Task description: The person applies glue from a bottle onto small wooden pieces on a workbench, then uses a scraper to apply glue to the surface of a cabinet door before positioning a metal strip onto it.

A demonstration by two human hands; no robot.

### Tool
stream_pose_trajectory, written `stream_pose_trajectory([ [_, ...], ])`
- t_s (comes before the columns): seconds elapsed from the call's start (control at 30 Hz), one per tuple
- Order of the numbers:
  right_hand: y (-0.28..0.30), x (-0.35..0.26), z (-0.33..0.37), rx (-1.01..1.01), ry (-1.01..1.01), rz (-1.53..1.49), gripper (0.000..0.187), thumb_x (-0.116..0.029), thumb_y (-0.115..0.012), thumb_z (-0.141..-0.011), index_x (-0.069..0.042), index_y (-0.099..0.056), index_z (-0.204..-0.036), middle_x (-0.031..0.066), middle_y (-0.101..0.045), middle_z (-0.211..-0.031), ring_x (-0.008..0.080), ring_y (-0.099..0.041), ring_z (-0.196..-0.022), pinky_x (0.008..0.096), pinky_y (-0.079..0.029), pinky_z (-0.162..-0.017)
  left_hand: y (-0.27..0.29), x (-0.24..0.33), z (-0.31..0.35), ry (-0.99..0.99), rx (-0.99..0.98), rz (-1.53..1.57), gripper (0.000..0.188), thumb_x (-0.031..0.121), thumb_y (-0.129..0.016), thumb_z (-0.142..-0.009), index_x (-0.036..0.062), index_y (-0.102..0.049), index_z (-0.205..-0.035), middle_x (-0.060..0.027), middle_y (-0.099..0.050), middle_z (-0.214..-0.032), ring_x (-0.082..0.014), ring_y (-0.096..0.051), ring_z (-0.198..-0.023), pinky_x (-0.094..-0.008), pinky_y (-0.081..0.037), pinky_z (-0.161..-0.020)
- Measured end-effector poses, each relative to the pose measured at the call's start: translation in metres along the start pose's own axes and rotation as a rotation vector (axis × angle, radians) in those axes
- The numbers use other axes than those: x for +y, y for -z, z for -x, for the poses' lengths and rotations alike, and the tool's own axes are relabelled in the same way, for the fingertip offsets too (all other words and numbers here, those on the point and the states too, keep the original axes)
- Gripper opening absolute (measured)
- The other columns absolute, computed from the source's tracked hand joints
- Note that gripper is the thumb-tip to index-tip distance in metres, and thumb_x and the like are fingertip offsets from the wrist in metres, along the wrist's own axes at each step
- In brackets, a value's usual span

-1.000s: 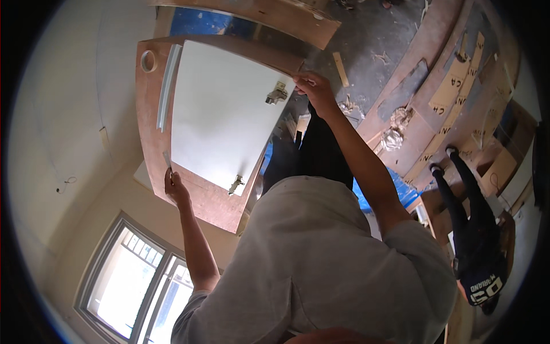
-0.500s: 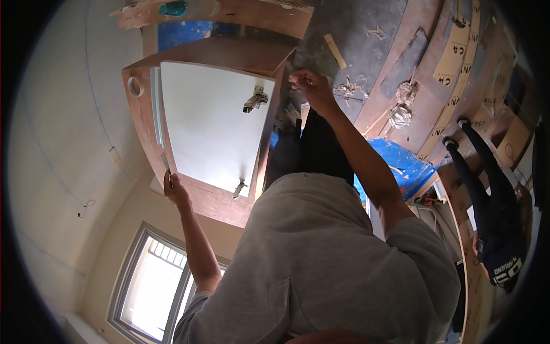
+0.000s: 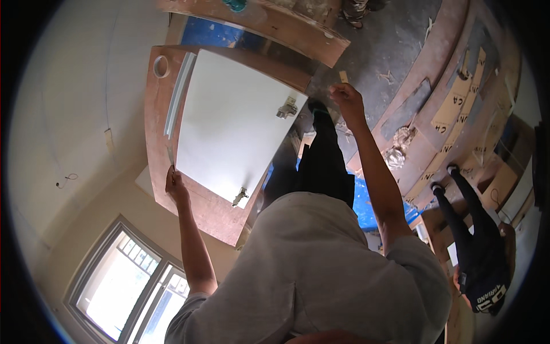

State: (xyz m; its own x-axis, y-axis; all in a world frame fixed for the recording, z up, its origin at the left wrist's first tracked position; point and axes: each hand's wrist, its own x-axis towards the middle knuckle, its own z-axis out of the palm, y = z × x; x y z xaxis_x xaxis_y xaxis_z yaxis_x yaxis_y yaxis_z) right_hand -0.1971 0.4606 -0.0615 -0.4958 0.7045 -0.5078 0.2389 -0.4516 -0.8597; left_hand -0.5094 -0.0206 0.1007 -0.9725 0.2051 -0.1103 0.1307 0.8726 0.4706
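Note:
A white cabinet door (image 3: 229, 120) lies on a reddish-brown wooden work surface (image 3: 154, 123). Two metal hinges are fixed along its right side: the upper hinge (image 3: 287, 108) and the lower hinge (image 3: 240, 197). Beside the door's lower left corner, my left hand (image 3: 177, 187) is closed on the end of a thin, flat, pale strip (image 3: 170, 155); its exact kind cannot be made out. My right hand (image 3: 348, 104) is raised beyond the door's right side, with curled fingers. Whatever those fingers may hold is too small to tell.
Long grey-blue strips (image 3: 179, 94) and a tape roll (image 3: 161, 66) lie left of the door. Another wooden board (image 3: 269, 23) stands beyond. Debris dots the grey floor (image 3: 395, 46), and blue sheeting (image 3: 365, 206) lies to the right. A person in dark clothes (image 3: 481, 246) is at far right.
My view has turned, so the door and work surface appear shifted and rotated. My right hand is farther from the door's edge. My left hand keeps its grip on the strip.

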Motion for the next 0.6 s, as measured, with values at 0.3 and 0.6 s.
stream_pose_trajectory([
  [0.3,-0.111,-0.098,-0.029,-0.399,0.37,0.48,0.033,-0.023,-0.065,-0.099,-0.001,-0.065,-0.123,0.0082,-0.071,-0.111,0.0165,-0.066,-0.101,0.0286,-0.052,-0.087,0.021,-0.198,0.038,0.259,0.24,0.302,0.031,0.01,-0.062,-0.094,-0.0062,-0.069,-0.12,-0.0059,-0.066,-0.082,-0.013,-0.056,-0.069,-0.0287,-0.045,-0.059],
  [0.6,-0.317,-0.115,-0.03,-0.513,0.612,1.563,0.079,-0.048,-0.06,-0.096,-0.008,-0.029,-0.157,0.0209,-0.023,-0.163,0.0403,-0.028,-0.149,0.048,-0.03,-0.119,0.054,-0.254,-0.005,-0.004,0.36,0.051,0.024,0.018,-0.067,-0.093,0.0064,-0.072,-0.113,-0.0153,-0.071,-0.091,-0.0298,-0.069,-0.083,-0.0403,-0.054,-0.073],
])
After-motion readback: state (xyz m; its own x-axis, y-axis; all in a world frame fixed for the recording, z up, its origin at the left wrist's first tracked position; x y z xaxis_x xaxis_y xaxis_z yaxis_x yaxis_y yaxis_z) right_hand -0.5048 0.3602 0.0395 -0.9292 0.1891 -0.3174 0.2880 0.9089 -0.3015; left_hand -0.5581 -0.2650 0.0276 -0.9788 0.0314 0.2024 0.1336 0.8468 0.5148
